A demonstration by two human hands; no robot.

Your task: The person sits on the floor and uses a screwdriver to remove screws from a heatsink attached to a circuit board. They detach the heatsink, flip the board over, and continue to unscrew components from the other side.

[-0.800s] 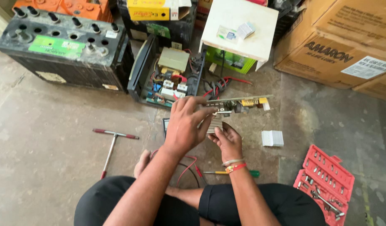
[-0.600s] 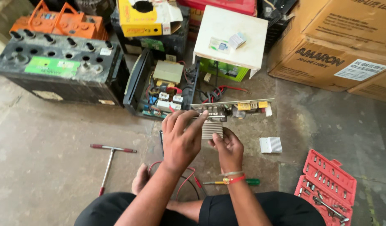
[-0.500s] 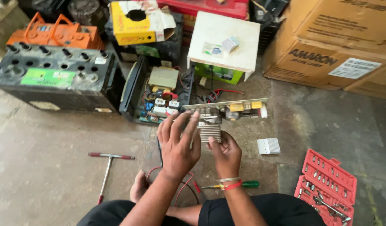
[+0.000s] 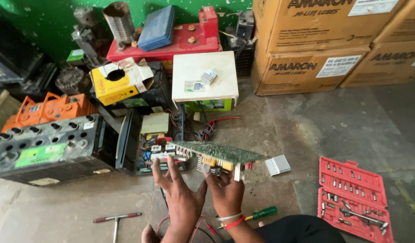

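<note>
A green circuit board (image 4: 218, 152) with yellow and red parts on its underside is held flat at chest height. My right hand (image 4: 225, 191) grips it from below, fingers by the ribbed metal heat sink under the board. My left hand (image 4: 180, 195) is beside it with fingers spread, fingertips just under the board's left edge; I cannot tell if they touch it. A red band sits on my right wrist.
An opened black inverter case (image 4: 146, 139) lies behind the board, a large black battery (image 4: 45, 146) at left. A loose heat sink (image 4: 278, 164), a red socket set (image 4: 356, 195), a green screwdriver (image 4: 261, 213), a T-handle wrench (image 4: 116, 219) and stacked cardboard boxes (image 4: 315, 49) surround me.
The view tilted up toward the back wall. The board has turned flat, edge-on to me. My left hand came off its top and now is spread under its left edge.
</note>
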